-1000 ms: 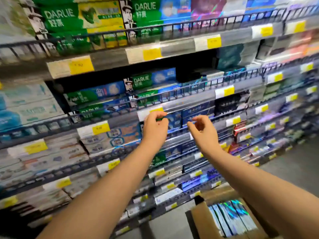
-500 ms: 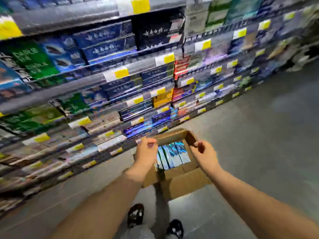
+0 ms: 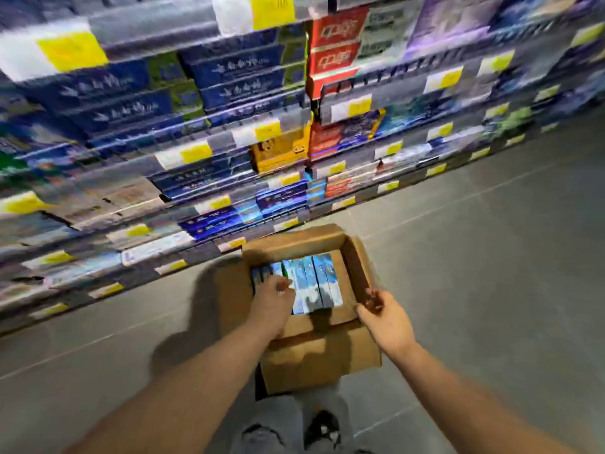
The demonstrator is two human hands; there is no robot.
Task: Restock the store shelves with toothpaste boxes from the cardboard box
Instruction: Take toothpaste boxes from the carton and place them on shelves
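An open cardboard box (image 3: pixel 322 358) stands on the floor in front of my feet, with several blue toothpaste boxes (image 3: pixel 316 283) side by side inside it. My left hand (image 3: pixel 273 301) reaches down over the left part of the box, fingers loosely bent above the toothpaste boxes, holding nothing that I can see. My right hand (image 3: pixel 384 314) hovers at the box's right rim, fingers relaxed and empty. The frame is blurred by motion.
Store shelves (image 3: pixel 183 158) packed with blue, red and yellow toothpaste packs and yellow price tags fill the upper left. Grey tiled floor (image 3: pixel 491 257) lies to the right. My shoe (image 3: pixel 322 427) and trouser leg show below the box.
My view has dropped from the shelf down to the floor box. Both hands have come down from the shelf rail to the cardboard box, the left one over the toothpaste boxes.
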